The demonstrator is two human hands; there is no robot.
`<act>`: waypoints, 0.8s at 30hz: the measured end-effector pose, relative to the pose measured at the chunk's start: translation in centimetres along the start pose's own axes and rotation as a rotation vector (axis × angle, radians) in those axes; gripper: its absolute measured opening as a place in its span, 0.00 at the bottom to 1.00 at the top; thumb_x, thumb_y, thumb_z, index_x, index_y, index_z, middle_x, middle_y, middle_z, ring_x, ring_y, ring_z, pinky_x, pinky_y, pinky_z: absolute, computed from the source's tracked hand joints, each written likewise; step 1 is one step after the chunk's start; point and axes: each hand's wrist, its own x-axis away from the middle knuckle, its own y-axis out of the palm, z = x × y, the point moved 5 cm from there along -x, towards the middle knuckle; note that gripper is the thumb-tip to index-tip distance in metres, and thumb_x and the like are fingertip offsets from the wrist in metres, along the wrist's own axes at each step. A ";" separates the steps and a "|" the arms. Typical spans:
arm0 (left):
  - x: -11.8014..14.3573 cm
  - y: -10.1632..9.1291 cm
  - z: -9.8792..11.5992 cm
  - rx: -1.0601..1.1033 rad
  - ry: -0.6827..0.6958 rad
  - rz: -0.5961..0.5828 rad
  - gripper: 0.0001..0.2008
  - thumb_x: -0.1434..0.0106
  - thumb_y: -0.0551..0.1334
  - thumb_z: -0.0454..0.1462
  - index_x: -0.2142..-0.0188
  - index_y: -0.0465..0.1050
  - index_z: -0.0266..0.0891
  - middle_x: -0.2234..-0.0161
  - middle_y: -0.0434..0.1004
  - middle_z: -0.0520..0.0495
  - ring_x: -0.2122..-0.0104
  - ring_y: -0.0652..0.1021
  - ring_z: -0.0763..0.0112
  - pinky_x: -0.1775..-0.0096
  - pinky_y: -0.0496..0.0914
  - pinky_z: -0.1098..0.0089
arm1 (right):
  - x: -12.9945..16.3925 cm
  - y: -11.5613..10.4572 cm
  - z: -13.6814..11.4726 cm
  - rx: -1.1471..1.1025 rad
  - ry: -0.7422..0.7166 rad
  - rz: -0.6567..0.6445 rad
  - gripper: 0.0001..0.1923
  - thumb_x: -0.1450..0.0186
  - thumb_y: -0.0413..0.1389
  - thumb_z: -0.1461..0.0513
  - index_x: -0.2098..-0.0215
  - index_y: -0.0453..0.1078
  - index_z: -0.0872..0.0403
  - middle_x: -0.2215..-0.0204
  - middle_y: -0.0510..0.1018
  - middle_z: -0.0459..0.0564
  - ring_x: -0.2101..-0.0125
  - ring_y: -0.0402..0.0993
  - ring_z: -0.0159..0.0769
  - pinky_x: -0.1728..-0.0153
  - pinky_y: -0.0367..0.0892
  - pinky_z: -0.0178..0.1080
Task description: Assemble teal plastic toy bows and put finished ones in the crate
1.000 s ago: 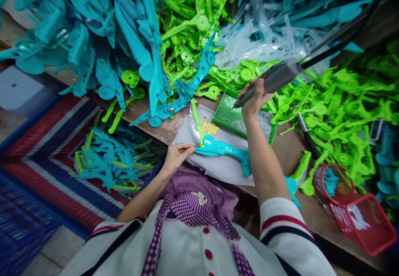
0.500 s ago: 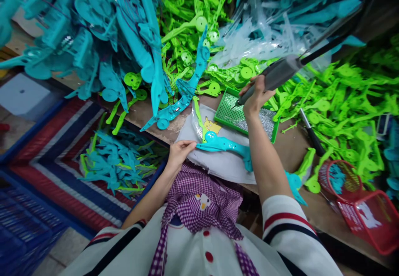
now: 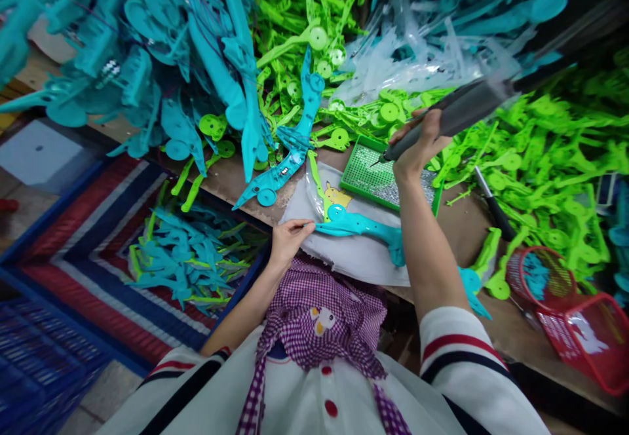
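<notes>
My left hand (image 3: 289,244) pinches the pointed left end of a turquoise plastic part (image 3: 366,225), which lies across a pale cloth (image 3: 339,251) with a yellow cartoon figure on it. A lime-green plastic piece (image 3: 318,183) and some clear film lie against the part's round boss. Gripped in my right hand (image 3: 417,150) is a grey electric screwdriver (image 3: 464,109), its bit pointing down-left over a green tray (image 3: 366,197). Small silvery screws lie in that tray. My right forearm hides the right edge of the cloth.
Heaps of turquoise parts (image 3: 147,61) and lime-green parts (image 3: 531,166) crowd the bench. Another turquoise part (image 3: 285,166) lies left of the tray. Red baskets (image 3: 580,363) stand at right, near a black-handled tool (image 3: 498,215). Assembled pieces (image 3: 187,251) fill a lined bin at lower left.
The screwdriver has tipped flatter, its body swinging right while the bit stays over the tray. My right hand shifted slightly right. My left hand still pinches the turquoise part; the view has shifted slightly.
</notes>
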 end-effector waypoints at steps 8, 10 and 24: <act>0.0 0.1 -0.1 -0.008 0.010 0.018 0.17 0.54 0.76 0.46 0.69 0.84 0.38 0.67 0.85 0.44 0.65 0.83 0.59 0.57 0.79 0.61 | 10.3 0.9 -7.9 -0.226 -0.052 -0.226 0.25 0.40 0.52 0.37 0.69 0.69 0.48 0.87 0.62 0.38 0.90 0.60 0.30 0.90 0.54 0.35; 0.1 0.1 -0.2 -0.018 0.014 0.025 0.16 0.53 0.76 0.46 0.68 0.84 0.38 0.67 0.85 0.43 0.65 0.83 0.59 0.58 0.79 0.62 | 13.6 1.8 -7.3 -0.188 0.035 -0.356 0.27 0.43 0.53 0.34 0.68 0.68 0.47 0.86 0.62 0.37 0.88 0.63 0.31 0.88 0.59 0.35; -0.2 0.2 -0.3 -0.009 0.051 0.015 0.14 0.52 0.75 0.44 0.69 0.84 0.37 0.69 0.85 0.43 0.67 0.83 0.59 0.62 0.77 0.62 | 17.4 3.3 -2.0 -0.181 0.265 -0.628 0.27 0.50 0.59 0.35 0.70 0.65 0.47 0.86 0.64 0.38 0.85 0.66 0.34 0.84 0.67 0.39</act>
